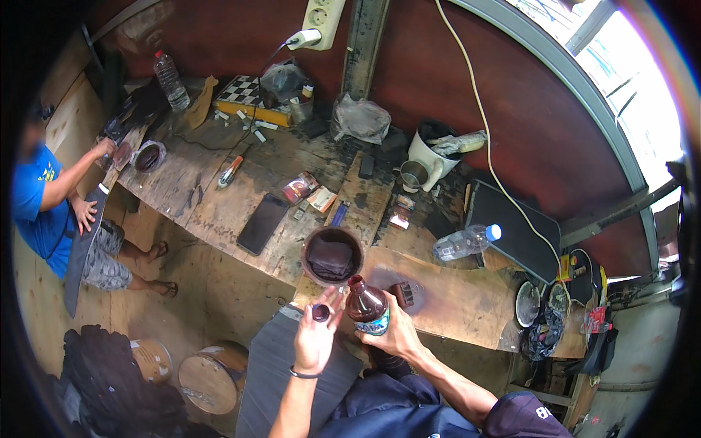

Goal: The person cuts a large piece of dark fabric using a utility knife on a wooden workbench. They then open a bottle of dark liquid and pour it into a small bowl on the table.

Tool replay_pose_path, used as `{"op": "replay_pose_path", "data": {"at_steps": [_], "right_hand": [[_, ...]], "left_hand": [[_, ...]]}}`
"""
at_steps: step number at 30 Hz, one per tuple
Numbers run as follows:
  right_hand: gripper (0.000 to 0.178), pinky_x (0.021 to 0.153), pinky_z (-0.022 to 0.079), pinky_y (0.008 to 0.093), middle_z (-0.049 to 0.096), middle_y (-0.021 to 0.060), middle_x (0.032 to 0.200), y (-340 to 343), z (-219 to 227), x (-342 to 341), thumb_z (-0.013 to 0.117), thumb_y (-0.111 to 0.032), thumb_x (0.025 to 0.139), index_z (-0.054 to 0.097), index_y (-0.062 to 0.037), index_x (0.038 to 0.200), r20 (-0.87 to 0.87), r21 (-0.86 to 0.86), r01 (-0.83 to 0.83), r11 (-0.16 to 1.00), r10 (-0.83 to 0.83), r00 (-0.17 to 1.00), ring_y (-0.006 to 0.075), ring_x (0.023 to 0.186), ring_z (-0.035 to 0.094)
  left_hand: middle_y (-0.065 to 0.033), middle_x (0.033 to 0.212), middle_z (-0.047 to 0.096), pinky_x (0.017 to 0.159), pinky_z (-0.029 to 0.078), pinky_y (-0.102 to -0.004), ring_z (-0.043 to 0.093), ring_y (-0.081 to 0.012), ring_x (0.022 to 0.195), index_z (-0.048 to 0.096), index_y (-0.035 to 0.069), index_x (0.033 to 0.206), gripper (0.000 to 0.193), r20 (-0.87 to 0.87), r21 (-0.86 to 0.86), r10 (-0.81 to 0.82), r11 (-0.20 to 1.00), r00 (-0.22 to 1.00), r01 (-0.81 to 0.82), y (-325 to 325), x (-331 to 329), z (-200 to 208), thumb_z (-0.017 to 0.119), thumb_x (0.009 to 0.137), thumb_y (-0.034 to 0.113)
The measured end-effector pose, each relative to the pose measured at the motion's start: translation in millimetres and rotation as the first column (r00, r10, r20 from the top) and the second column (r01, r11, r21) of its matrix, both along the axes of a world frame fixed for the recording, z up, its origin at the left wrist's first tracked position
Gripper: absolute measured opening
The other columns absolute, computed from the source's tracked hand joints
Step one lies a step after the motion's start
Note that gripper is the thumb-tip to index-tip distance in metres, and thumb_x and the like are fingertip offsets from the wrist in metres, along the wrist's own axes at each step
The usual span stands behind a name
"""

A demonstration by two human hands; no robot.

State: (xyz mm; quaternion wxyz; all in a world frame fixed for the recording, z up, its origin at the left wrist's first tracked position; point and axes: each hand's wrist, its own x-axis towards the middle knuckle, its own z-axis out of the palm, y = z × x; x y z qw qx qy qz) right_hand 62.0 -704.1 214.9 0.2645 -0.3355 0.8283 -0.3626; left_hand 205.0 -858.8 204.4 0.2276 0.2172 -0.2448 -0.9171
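My right hand is wrapped round a dark brown bottle with a blue-green label. The bottle tilts slightly, its uncovered neck pointing up and away from me. Beside it, my left hand holds a small dark round cap against its fingers, with some fingertips stretched out. Just beyond both hands stands a round brown bowl holding a dark folded cloth or pad. A small dark brown block or brush lies on a stained patch to the right of the bottle.
On the wooden bench lie a black phone, a clear bottle with blue cap and a black tray. A white bucket stands farther back. At left, a person in blue holds a long dark panel.
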Motion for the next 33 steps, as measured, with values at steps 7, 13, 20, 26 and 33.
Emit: {"op": "replay_pose_path", "data": {"at_steps": [7, 13, 20, 26, 33], "right_hand": [[0.101, 0.099, 0.058, 0.0492, 0.072, 0.0294, 0.120, -13, -2, -13, 0.090, -0.041, 0.072, 0.041, 0.0025, 0.149, -0.007, 0.114, -0.046, 0.992, 0.047, 0.999, 0.0446, 0.112, 0.072], [0.101, 0.096, 0.058, 0.0497, 0.073, 0.0322, 0.115, -18, 9, -22, 0.090, -0.044, 0.071, 0.042, 0.0041, 0.146, -0.009, 0.210, -0.100, 0.973, 0.104, 0.995, 0.0459, 0.110, 0.073], [0.105, 0.095, 0.059, 0.0519, 0.072, 0.0334, 0.113, -21, 11, -29, 0.089, -0.049, 0.068, 0.043, 0.0055, 0.145, -0.041, 0.315, -0.119, 0.942, 0.139, 0.989, 0.0489, 0.106, 0.073], [0.109, 0.093, 0.059, 0.0521, 0.071, 0.0350, 0.114, -21, 7, -31, 0.088, -0.054, 0.066, 0.043, 0.0099, 0.142, -0.132, 0.360, -0.139, 0.923, 0.198, 0.971, 0.0495, 0.105, 0.073], [0.110, 0.092, 0.059, 0.0520, 0.072, 0.0358, 0.108, -22, 11, -35, 0.087, -0.055, 0.065, 0.044, 0.0136, 0.139, -0.080, 0.406, -0.145, 0.903, 0.193, 0.978, 0.0498, 0.104, 0.073]], "left_hand": [[-0.0156, 0.174, 0.029, 0.132, 0.015, -0.0561, 0.024, -0.0331, 0.161, 0.062, 0.006, 0.115, 0.052, -0.043, 0.146, 0.003, 0.989, 0.999, 0.004, 25, 2, -27, 0.038, 0.114, 0.052], [-0.0100, 0.172, 0.034, 0.127, 0.016, -0.0638, 0.036, -0.0248, 0.152, 0.063, 0.015, 0.118, 0.041, 0.006, 0.152, -0.027, 0.988, 1.000, 0.025, 23, 1, -32, 0.042, 0.114, 0.050], [-0.0035, 0.168, 0.040, 0.124, 0.020, -0.0648, 0.049, -0.0144, 0.133, 0.064, 0.021, 0.115, 0.035, 0.020, 0.188, -0.034, 0.982, 0.999, 0.030, 22, 0, -34, 0.042, 0.115, 0.048], [-0.0032, 0.151, 0.050, 0.124, 0.024, -0.0596, 0.048, -0.0152, 0.133, 0.052, 0.011, 0.143, 0.047, 0.012, 0.234, -0.024, 0.972, 1.000, 0.020, 21, 0, -33, 0.045, 0.114, 0.047], [-0.0031, 0.142, 0.055, 0.124, 0.028, -0.0565, 0.048, -0.0158, 0.134, 0.043, 0.006, 0.159, 0.062, -0.005, 0.264, -0.046, 0.964, 0.999, 0.045, 21, 0, -36, 0.048, 0.113, 0.048]]}}
